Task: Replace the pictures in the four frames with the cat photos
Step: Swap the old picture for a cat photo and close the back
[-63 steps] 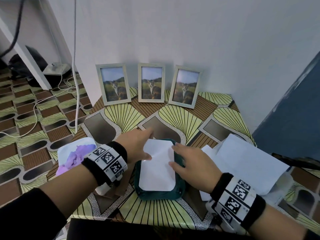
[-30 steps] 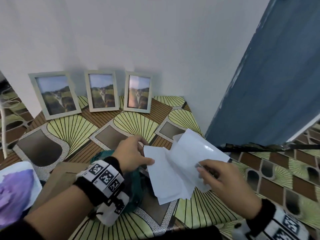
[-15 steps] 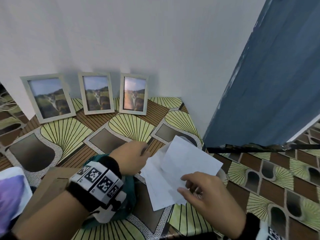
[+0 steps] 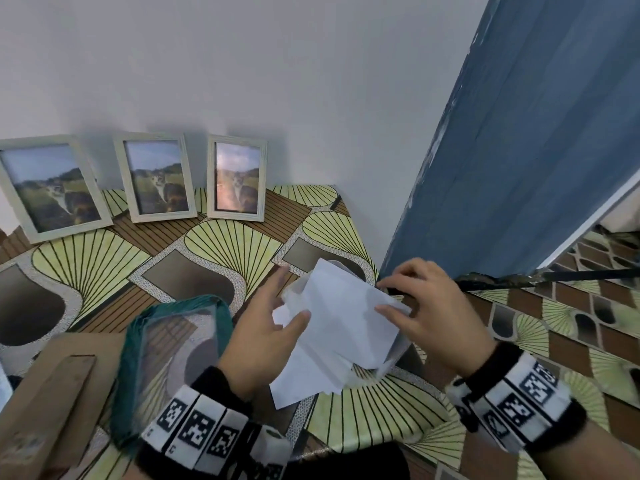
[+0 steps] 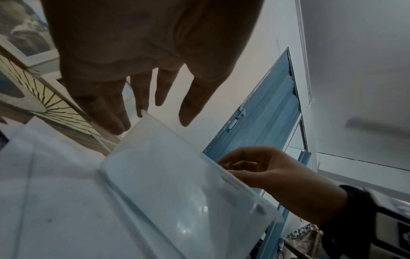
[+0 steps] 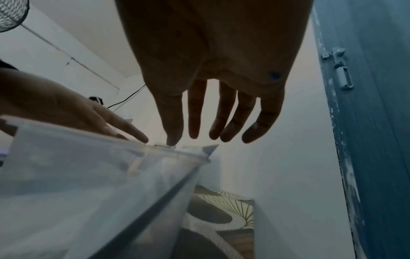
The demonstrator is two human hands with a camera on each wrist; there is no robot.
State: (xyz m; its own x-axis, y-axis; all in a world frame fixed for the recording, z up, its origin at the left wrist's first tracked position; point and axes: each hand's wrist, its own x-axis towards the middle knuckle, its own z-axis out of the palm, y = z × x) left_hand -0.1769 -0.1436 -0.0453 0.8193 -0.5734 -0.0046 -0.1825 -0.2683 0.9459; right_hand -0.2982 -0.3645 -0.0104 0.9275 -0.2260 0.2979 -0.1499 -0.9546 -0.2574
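up close, both hands work a loose stack of white papers (image 4: pixel 341 327) above the table (image 4: pixel 221 244), whose cloth is printed with yellow-green fans and brown panels. the left hand (image 4: pixel 268 327) holds the stack's near-left edge, thumb on top and straight fingers beneath; the right hand (image 4: pixel 424 306) pinches its far-right corner with curled fingers. left of the papers lies a teal frame (image 4: pixel 173 358) flat on the cloth — clear pane, no picture in it — just beside a brown cardboard backing (image 4: pixel 52 393). well behind the papers, three pale frames with cat photos (image 4: pixel 157 178) lean against the white wall (image 4: pixel 311 98). a blue door (image 4: pixel 519 150) stands right of the papers, next to the table's corner.
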